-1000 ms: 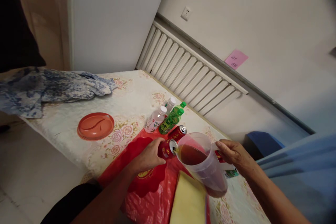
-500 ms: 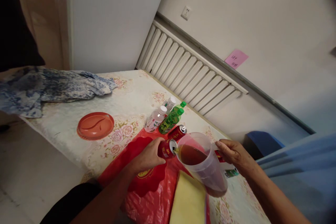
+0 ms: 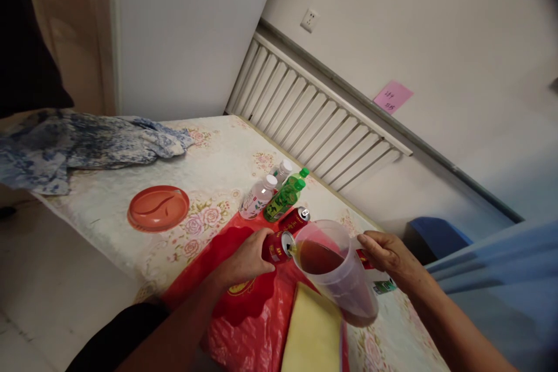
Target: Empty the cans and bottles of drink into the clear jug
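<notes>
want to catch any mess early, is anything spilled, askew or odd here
No spill or damage stands out: liquid from the red can in the left hand appears to run into the pitcher. Only the wrinkled red plastic below and the bunched blue-and-white cloth at picture left look slightly untidy.

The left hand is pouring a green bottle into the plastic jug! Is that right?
Not quite: the head view shows the left hand pouring from a red drink can into the plastic jug. The green bottles stand beyond the can.
</notes>
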Action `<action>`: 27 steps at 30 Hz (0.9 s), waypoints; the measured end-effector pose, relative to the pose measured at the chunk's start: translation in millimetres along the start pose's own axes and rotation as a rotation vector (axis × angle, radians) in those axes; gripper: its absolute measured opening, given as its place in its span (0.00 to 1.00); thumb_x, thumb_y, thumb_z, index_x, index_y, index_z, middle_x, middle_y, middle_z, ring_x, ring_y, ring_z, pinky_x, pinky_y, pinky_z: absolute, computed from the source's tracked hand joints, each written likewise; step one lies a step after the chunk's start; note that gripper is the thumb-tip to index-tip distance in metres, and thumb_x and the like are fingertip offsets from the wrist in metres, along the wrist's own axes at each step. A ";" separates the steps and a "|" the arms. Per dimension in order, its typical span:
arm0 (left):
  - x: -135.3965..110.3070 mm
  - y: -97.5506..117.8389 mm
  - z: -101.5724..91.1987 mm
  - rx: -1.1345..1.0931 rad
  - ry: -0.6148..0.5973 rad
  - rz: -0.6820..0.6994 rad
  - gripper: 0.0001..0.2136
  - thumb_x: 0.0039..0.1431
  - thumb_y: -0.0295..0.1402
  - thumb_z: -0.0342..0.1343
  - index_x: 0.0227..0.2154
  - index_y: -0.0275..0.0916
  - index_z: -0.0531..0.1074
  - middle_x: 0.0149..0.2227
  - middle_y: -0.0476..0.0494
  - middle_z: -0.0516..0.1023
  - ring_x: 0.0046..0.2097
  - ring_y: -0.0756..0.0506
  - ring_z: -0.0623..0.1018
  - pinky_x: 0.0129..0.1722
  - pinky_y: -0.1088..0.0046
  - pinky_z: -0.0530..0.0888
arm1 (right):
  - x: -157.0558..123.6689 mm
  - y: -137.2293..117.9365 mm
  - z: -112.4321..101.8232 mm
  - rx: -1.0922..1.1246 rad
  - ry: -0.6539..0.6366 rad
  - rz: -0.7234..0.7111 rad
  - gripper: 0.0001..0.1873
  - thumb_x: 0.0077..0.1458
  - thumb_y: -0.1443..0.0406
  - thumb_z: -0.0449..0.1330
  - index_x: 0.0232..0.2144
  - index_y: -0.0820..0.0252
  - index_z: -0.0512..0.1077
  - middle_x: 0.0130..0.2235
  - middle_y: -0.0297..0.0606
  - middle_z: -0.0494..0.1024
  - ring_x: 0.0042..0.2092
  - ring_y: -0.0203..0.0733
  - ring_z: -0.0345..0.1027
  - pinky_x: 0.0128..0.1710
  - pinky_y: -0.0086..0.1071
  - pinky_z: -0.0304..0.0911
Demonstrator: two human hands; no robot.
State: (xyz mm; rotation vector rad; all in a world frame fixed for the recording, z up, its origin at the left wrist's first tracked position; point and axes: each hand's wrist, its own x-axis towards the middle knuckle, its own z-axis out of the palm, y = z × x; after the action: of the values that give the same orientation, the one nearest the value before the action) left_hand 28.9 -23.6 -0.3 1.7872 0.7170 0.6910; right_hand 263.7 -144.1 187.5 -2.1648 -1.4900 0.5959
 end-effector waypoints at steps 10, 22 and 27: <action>-0.3 1.8 -0.7 0.000 0.000 -0.002 0.27 0.41 0.23 0.61 0.47 0.48 0.66 0.49 0.50 0.77 0.49 0.45 0.77 0.44 0.75 0.72 | -1.5 -7.6 1.3 -0.014 -0.001 0.012 0.30 0.49 0.39 0.55 0.16 0.55 0.56 0.18 0.28 0.57 0.21 0.33 0.50 0.21 0.29 0.50; 0.6 -1.9 -0.3 -0.052 0.011 0.023 0.27 0.41 0.23 0.61 0.47 0.45 0.66 0.50 0.49 0.77 0.49 0.45 0.77 0.45 0.74 0.72 | -1.5 3.0 2.4 0.045 0.012 -0.009 0.31 0.49 0.38 0.55 0.15 0.55 0.55 0.17 0.26 0.54 0.21 0.32 0.45 0.21 0.29 0.45; 1.8 -0.7 -1.7 -0.071 0.020 0.002 0.28 0.42 0.24 0.62 0.49 0.46 0.64 0.53 0.49 0.76 0.52 0.44 0.76 0.48 0.74 0.72 | -1.5 27.2 3.9 0.204 0.022 -0.030 0.32 0.53 0.39 0.54 0.15 0.56 0.58 0.16 0.26 0.57 0.20 0.31 0.45 0.22 0.30 0.43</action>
State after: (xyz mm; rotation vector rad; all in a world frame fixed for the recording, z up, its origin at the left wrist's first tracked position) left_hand 28.7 -21.0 -0.3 1.7182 0.6958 0.7278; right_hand 281.2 -153.8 168.7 -1.9843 -1.3831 0.6800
